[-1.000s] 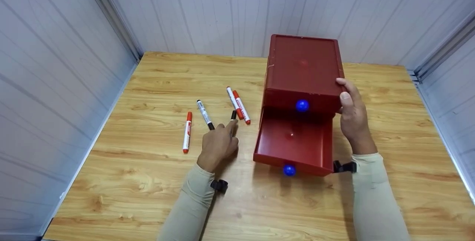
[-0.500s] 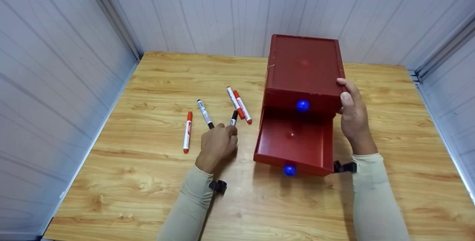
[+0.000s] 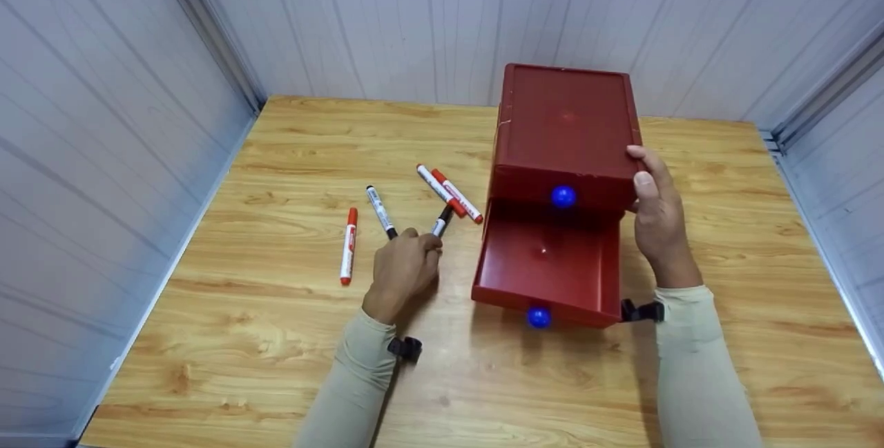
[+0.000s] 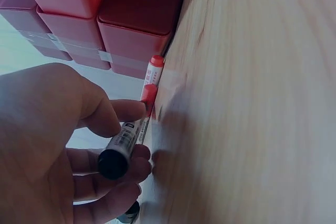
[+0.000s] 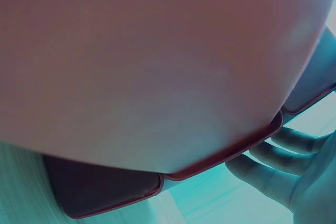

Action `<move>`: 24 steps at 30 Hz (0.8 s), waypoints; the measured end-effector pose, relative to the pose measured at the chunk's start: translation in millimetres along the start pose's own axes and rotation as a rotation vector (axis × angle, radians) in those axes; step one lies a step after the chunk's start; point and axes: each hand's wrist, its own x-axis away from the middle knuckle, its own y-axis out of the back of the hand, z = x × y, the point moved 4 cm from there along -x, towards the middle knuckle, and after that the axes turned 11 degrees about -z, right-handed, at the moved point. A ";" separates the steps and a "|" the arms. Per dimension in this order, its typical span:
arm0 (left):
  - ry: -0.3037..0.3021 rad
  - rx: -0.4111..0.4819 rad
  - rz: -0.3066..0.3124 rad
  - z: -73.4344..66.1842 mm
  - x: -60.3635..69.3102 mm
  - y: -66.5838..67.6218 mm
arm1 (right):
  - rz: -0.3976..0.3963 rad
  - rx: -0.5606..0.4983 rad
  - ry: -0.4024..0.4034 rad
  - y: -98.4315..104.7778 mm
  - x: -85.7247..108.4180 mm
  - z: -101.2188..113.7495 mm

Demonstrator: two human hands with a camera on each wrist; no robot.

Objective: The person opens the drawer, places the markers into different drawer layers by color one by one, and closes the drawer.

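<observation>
My left hand [image 3: 404, 268] pinches a black-capped marker [image 3: 439, 226] between thumb and fingers, low over the table. In the left wrist view the marker [image 4: 123, 142] points its dark end at the camera. Its far end meets two red markers, one [image 3: 434, 182] lying across the other [image 3: 472, 210]. To the right stands a red drawer unit [image 3: 566, 123] with blue knobs; its lower drawer [image 3: 545, 261] is pulled out and bare inside. My right hand [image 3: 659, 220] rests against the unit's right side, thumb and forefinger at the front corner. In the right wrist view its fingers [image 5: 262, 177] look fairly straight.
Left of my left hand lie another black marker [image 3: 380, 208], partly behind the hand, and a red marker [image 3: 349, 248]. The wooden table [image 3: 228, 337] is bounded by pale panels [image 3: 359, 27] at the back and sides.
The black marker has come into my left hand's pinch and tilted rightward. The two red markers have turned and now cross, their front ends shifted right. My right hand stays put.
</observation>
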 end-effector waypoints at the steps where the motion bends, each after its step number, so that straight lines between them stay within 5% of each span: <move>1: 0.002 0.009 -0.008 -0.1 -0.2 0.1 | 0.000 0.002 0.000 -0.2 0.2 0.0; 14: 0.021 0.056 0.010 -2.3 -2.2 1.0 | -0.007 0.023 0.016 1.1 -0.2 -1.4; 24: -0.088 0.081 -0.171 -7.9 1.0 5.2 | -0.001 0.020 -0.009 -0.4 1.0 -0.1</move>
